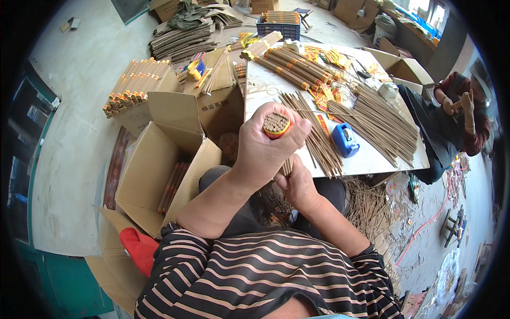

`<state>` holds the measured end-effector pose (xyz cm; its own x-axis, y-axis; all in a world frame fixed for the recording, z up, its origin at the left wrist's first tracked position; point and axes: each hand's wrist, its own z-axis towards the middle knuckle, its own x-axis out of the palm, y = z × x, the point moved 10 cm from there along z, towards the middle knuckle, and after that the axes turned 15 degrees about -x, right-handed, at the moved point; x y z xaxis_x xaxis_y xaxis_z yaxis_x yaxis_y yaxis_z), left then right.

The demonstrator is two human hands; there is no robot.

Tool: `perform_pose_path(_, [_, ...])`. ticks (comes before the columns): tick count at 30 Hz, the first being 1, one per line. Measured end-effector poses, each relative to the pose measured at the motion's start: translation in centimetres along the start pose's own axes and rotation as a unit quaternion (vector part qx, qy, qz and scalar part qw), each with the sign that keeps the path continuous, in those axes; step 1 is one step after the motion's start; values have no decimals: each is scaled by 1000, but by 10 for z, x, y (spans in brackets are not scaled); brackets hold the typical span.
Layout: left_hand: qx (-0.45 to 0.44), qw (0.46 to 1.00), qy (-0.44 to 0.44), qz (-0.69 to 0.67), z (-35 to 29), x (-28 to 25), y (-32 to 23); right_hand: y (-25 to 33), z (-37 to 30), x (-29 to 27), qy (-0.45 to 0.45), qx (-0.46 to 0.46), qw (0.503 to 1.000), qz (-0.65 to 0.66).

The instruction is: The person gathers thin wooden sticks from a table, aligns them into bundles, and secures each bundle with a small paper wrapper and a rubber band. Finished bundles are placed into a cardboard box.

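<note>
My left hand [260, 146] is closed around the upper end of a bundle of brown incense sticks [276, 123]. A red and yellow paper band circles this end, and the cut tips face up. Lower down, my right hand [302, 189] grips the same bundle, whose sticks show just above the fingers. Beyond my hands, loose incense sticks [385, 125] lie in spread piles on the white table [261, 87]. A blue tape dispenser [345, 140] stands among them. Wrapped incense bundles [297, 66] and red and yellow paper labels [325, 97] lie farther back.
On my left an open cardboard box [139, 175] holds several wrapped bundles. Behind it, more bundles [139, 80] are stacked on a carton. A blue crate [278, 29] stands beyond the table. Another person [457, 114] sits at the right. Broken sticks [372, 204] litter the floor.
</note>
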<state>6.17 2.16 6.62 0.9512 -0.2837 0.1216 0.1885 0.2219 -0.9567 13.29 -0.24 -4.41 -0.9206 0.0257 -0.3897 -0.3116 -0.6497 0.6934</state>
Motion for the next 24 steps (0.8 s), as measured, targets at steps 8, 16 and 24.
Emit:
perform_pose_path(8, [47, 996, -71, 19, -2, -1, -23, 16, 15, -12, -35, -45, 997, -51])
perform_pose_path(16, [-1, 999, -38, -22, 49, -11, 9, -14, 55, -17, -67, -46, 997, -12])
perform_pose_path(24, [2, 994, -94, 62, 51, -18, 14, -38, 54, -3, -67, -15, 998, -1])
